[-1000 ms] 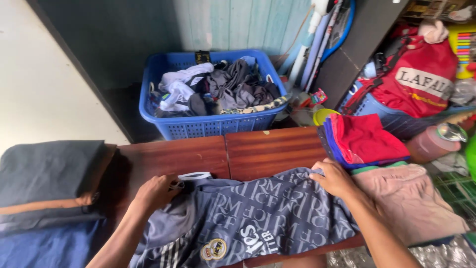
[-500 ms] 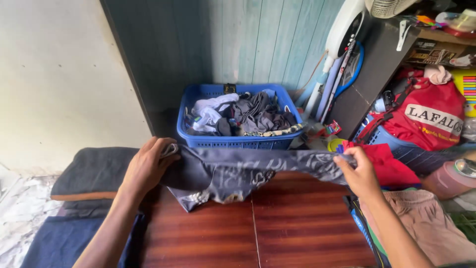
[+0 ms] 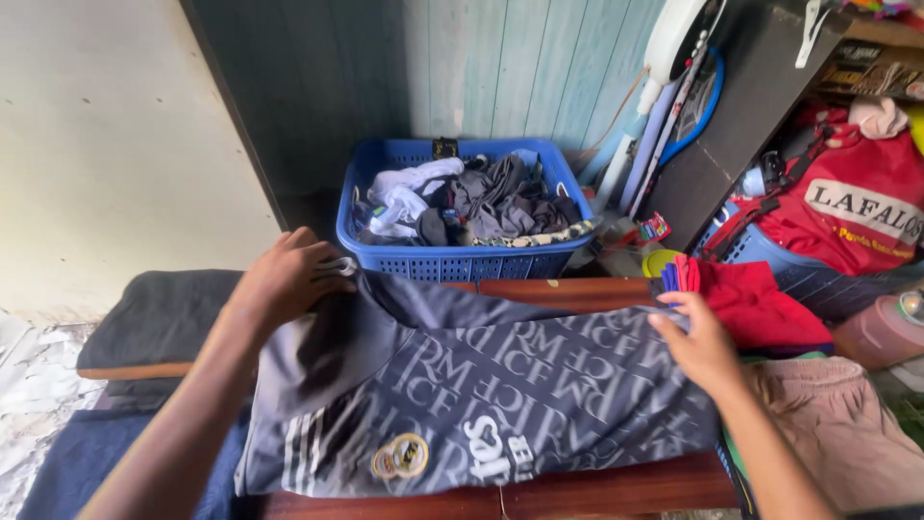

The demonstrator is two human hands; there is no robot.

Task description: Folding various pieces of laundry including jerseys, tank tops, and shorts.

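Jersey: dark grey patterned sports jersey (image 3: 481,395) lies flat on the brown wooden table (image 3: 577,289), long axis left to right.
Left hand (image 3: 284,279): pinches the far-left corner.
Right hand (image 3: 703,347): closed on the far-right edge.
Badge: round, gold, near the front edge.
Red bag (image 3: 847,212): far right, white label band.
Blue plastic laundry basket (image 3: 452,260): beyond the table.
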